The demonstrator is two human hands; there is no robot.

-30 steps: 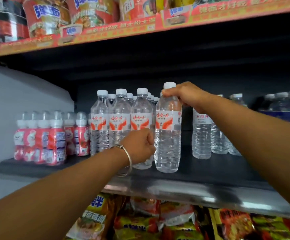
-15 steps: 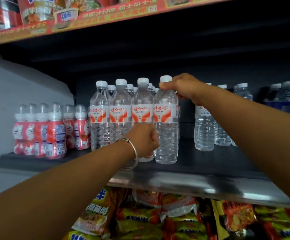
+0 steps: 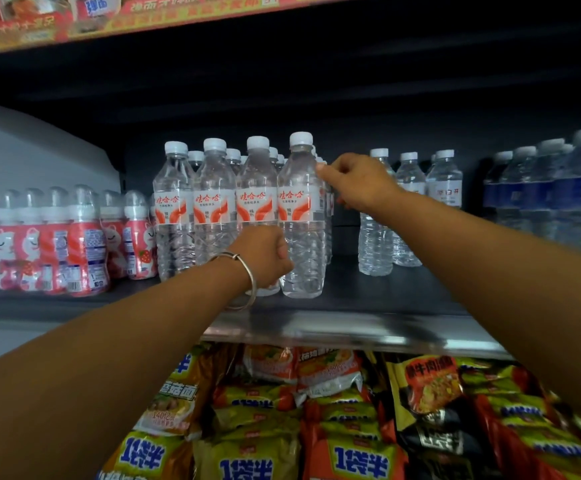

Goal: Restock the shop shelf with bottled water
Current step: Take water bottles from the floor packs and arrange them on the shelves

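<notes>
Dark shop shelf (image 3: 368,299) fills your view, its metal front lip running across the middle. Four red-labelled water bottles stand upright in a front row near the shelf's front edge, with more of the same lined up behind them. The rightmost water bottle (image 3: 301,216) of that row stands on its base, cap bare. Your right hand (image 3: 360,183) sits just beside its shoulder, fingers curled, the tips touching or nearly touching the plastic; you cannot tell whether they grip it. Your left hand (image 3: 265,256), a bangle (image 3: 247,282) on the wrist, is closed into a loose fist low in front of the third bottle and this one, hiding their lower parts; whether its fingers clamp on a bottle is not visible. Toward the shelf's left end stand pink drink bottles (image 3: 74,240). Toward the right stand plain clear bottles (image 3: 410,202), then blue-labelled bottles (image 3: 542,195). Below the shelf lie noodle packets (image 3: 334,427).
</notes>
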